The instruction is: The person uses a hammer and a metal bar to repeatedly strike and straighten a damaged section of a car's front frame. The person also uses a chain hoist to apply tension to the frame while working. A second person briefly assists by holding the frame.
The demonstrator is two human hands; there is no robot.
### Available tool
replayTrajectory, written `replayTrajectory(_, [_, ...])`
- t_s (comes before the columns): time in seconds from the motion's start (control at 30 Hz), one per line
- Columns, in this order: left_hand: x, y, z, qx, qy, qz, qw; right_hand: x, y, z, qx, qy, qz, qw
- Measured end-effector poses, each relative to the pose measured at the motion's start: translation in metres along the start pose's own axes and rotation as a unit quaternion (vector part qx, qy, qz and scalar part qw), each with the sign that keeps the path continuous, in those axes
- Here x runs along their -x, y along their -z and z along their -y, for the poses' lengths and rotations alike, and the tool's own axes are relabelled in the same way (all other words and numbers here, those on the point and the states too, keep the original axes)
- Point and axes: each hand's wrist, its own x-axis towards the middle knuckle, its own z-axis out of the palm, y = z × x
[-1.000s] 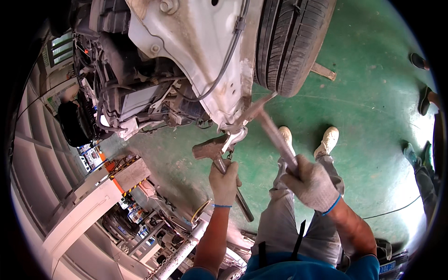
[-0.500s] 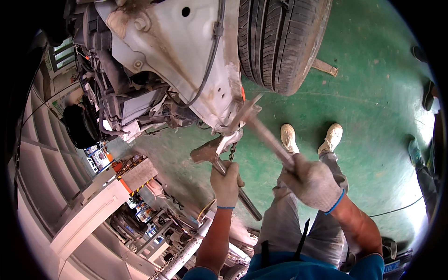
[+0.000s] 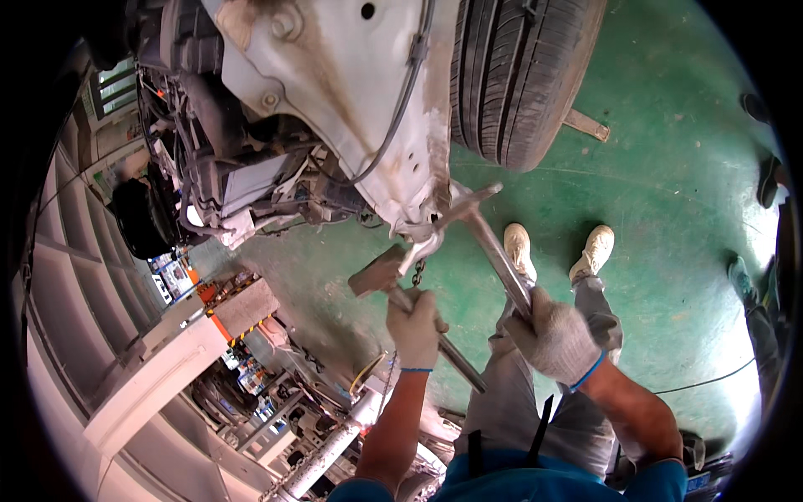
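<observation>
My left hand (image 3: 412,327), in a light knitted glove with a blue cuff, is closed round the metal handle of a heavy hammer (image 3: 378,272). That hammer's blocky head lies just below the bent lower tip of the grey-white car body panel (image 3: 335,75). My gloved right hand (image 3: 555,335) grips a second hammer (image 3: 498,251) by its steel shaft. Its long narrow head is at the right side of the crumpled metal end (image 3: 422,243); whether it touches cannot be made out. A short chain (image 3: 418,272) hangs below that end.
A tyre (image 3: 523,79) stands right of the panel, above a wooden strip (image 3: 588,125) on the green floor (image 3: 661,209). Exposed engine parts (image 3: 251,180) lie to the left. A pale beam frame (image 3: 159,376) fills the lower left. Other people's feet (image 3: 740,272) show at the right edge.
The right hammer's head has shifted right, and its motion blur has lessened. The left hammer has moved slightly right and down. The car body sits further right in the view.
</observation>
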Motion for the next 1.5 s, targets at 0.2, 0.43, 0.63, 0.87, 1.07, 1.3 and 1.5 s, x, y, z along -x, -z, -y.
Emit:
replayTrajectory(0.2, [0.005, 0.0, 0.009, 0.041, 0.035, -0.021, 0.998, -0.012, 0.022, 0.021, -0.079, -0.115, 0.027, 0.99])
replayTrajectory(0.43, [0.001, 0.001, 0.009, 0.02, -0.006, 0.009, 1.0, -0.015, 0.012, 0.02, 0.037, -0.008, 0.111, 0.993])
replayTrajectory(0.63, [0.005, 0.001, 0.013, 0.055, 0.006, 0.005, 0.998, -0.008, 0.107, 0.037, -0.014, -0.026, -0.193, 0.981])
replayTrajectory(0.87, [-0.01, 0.007, 0.004, 0.016, -0.012, -0.001, 1.0, -0.011, 0.029, 0.001, -0.032, -0.099, 0.098, 0.99])
replayTrajectory(1.07, [-0.014, 0.027, 0.006, 0.003, -0.022, -0.015, 1.0, 0.002, 0.015, 0.012, -0.004, -0.159, 0.145, 0.977])
replayTrajectory(1.3, [-0.002, 0.011, 0.003, 0.041, -0.002, -0.001, 0.999, -0.013, 0.055, 0.041, -0.182, -0.075, -0.139, 0.971])
replayTrajectory(1.5, [-0.001, 0.006, 0.011, 0.041, 0.003, 0.013, 0.999, -0.009, 0.012, 0.039, -0.171, -0.132, -0.085, 0.973])
